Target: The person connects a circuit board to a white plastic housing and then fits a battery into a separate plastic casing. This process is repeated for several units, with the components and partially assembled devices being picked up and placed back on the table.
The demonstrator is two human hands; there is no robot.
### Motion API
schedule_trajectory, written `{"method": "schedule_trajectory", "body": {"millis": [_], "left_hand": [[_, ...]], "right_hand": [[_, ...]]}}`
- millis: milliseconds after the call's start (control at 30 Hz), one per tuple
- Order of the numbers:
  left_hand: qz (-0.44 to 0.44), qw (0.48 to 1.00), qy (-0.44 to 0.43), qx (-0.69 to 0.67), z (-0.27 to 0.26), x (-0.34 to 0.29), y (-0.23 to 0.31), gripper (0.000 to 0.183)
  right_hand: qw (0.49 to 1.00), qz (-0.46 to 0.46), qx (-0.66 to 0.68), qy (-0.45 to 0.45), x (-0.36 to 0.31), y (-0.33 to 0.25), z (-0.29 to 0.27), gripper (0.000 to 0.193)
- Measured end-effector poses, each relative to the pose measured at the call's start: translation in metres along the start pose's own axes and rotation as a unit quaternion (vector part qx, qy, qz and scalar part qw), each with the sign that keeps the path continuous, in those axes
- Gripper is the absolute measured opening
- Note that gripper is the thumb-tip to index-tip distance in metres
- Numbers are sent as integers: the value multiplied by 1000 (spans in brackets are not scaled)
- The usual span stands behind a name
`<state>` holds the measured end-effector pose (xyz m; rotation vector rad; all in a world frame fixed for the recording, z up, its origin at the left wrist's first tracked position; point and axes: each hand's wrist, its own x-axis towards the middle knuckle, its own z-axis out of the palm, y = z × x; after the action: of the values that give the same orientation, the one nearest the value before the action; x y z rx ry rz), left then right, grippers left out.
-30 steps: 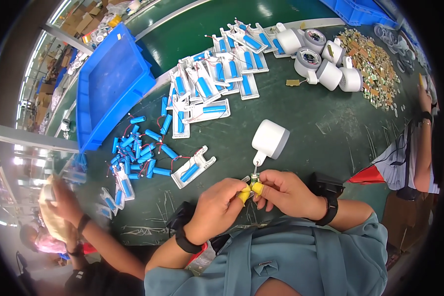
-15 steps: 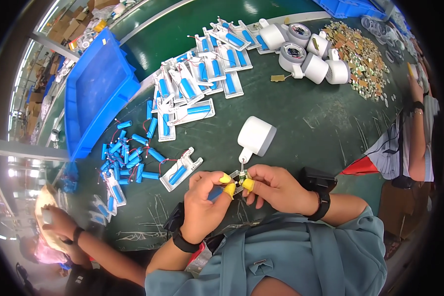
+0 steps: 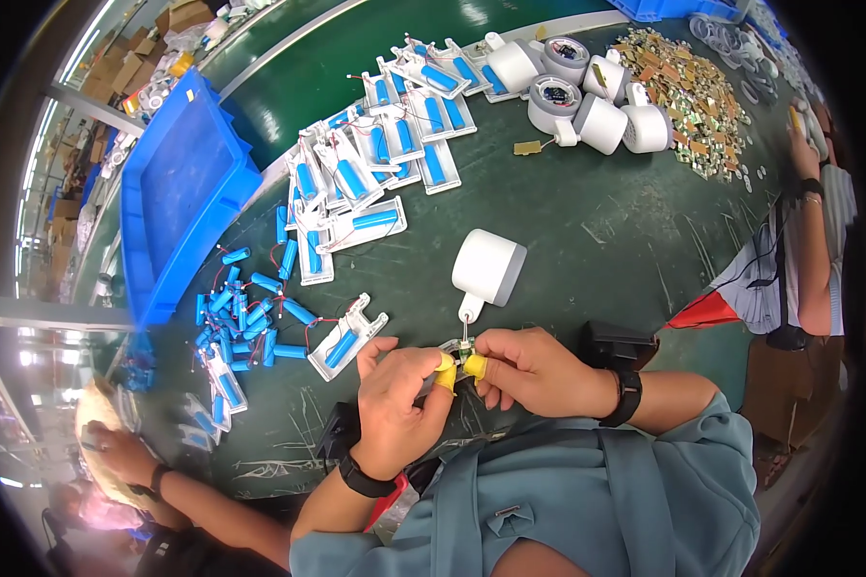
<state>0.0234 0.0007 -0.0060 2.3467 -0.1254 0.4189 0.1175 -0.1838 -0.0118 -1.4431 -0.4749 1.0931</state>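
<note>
I see the small green circuit board (image 3: pixel 466 352) between the wearer's fingertips at the near side of the table, its long axis running roughly away from the body. Thin wires (image 3: pixel 466 329) lead from its far end to the neck of a white round head (image 3: pixel 488 269), which lies just beyond the hands. That head is on its side: the neck points back toward the wearer and a little left, while the grey rim faces right and slightly nearward.

The right hand (image 3: pixel 529 375) pinches the board's edge between its thumb, in a yellow cover, and its forefinger. On the left hand (image 3: pixel 399 404), thumb and forefinger, also in yellow covers, nearly meet at the board's other side (I cannot tell whether anything is caught between them). Part of a white casing (image 3: pixel 449 345) shows under the fingertips.

Half a second ago I had the left fingertips parted more widely; they have since drawn together and closer to the board. My whole view has also shifted slightly, though the head lies as it did.

The table (image 3: pixel 606 260) is dark green and scuffed. Blue cells (image 3: pixel 245 308) are heaped to the left, white casings with cells (image 3: pixel 356 173) beyond them, more round heads (image 3: pixel 601 125) and a mound of circuit boards (image 3: pixel 688 106) at far right. A blue tray (image 3: pixel 188 173) stands at far left, with cartons (image 3: pixel 130 67) behind; one co-worker's hand (image 3: pixel 120 452) shows at left, another's (image 3: pixel 806 154) at right.
</note>
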Motion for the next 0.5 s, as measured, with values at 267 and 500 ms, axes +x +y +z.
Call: {"method": "schedule_trajectory", "body": {"millis": [267,500], "left_hand": [[51,998,10,23,2,1,1,31],[53,998,-34,16,-3,4,-2,33]], "right_hand": [[999,5,-26,-24,2,2,-4,11],[998,-20,-50,-32,1,4,-3,11]]}}
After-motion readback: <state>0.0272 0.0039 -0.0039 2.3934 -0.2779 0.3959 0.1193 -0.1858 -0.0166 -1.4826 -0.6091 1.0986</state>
